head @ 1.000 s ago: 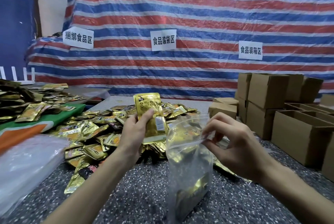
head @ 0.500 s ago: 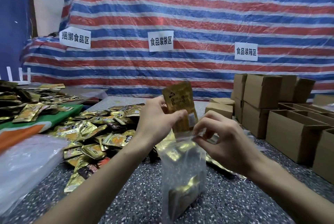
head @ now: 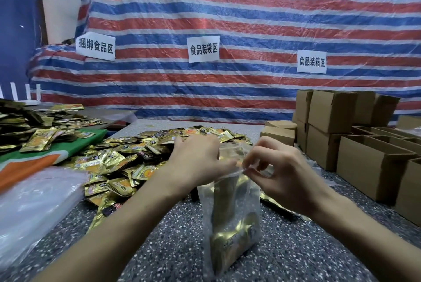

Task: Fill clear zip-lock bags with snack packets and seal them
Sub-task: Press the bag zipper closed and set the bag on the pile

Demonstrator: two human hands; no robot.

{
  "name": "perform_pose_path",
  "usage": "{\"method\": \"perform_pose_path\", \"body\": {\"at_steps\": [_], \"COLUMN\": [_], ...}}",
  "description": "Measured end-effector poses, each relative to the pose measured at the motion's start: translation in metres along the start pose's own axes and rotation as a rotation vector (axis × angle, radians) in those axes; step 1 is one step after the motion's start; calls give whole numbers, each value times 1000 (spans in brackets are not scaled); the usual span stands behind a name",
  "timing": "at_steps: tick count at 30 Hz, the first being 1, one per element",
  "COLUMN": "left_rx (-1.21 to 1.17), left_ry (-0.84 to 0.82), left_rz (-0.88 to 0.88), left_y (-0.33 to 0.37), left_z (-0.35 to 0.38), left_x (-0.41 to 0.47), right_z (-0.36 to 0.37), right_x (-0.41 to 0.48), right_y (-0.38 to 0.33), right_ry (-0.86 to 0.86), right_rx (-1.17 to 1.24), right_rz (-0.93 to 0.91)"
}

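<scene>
Head view: zip-lock bag (head: 227,193) stands upright on the speckled table (head: 170,247), gold packets (head: 227,238) inside, beside the packet pile (head: 136,151). Right hand (head: 282,174) pinches the bag rim. Left hand (head: 200,163) sits at the mouth, fingers hidden; can't tell what they grip. Suggest: seat packets below the zip track, hold rim taut, press seal end to end.

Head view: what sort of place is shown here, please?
Probably a small food-packing workshop: paper signs name work zones on the striped tarp, gold snack packets lie heaped on the speckled table behind a clear zip-lock bag, and open cardboard boxes stand at right.
</scene>
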State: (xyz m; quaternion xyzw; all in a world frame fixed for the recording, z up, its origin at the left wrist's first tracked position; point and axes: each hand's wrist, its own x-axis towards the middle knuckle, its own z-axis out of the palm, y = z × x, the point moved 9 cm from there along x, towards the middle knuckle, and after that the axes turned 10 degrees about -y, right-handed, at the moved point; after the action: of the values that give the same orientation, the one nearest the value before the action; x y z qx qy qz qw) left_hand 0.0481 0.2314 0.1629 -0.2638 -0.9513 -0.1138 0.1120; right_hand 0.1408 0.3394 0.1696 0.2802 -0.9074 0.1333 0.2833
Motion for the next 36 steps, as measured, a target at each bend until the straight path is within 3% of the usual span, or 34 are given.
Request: {"method": "perform_pose_path", "body": {"at_steps": [3,7,12,17,19,24,26,29,36], "left_rx": [-64,-204,-228,-256,-284,-397,-446,-608,-893], "left_ry": [-88,-327,-136,-52,-33,51,113,171,116], "left_rz": [63,235,251,223,228,249,271,264,140], "left_y": [-5,-7,-24,-35,-39,-51,-56,-68,-95], "left_z": [0,9,-6,-14,-15,-23,-29,-33,-14], "left_x": [-6,-24,-22,-17,-17,-18,-20,-21,-16], "right_z": [-3,-7,-15,-17,-17,-7,-4,-10,0], "right_x": [-2,-5,-1,15,16,11,8,10,9], "right_y": [1,3,0,24,41,68,72,74,79], "right_ry": [9,29,-25,-274,-373,-496,-471,-330,-273], "right_rx": [-28,-63,-239,-372,-308,161,316,364,427], "right_rz": [3,34,99,224,272,326,343,322,339]}}
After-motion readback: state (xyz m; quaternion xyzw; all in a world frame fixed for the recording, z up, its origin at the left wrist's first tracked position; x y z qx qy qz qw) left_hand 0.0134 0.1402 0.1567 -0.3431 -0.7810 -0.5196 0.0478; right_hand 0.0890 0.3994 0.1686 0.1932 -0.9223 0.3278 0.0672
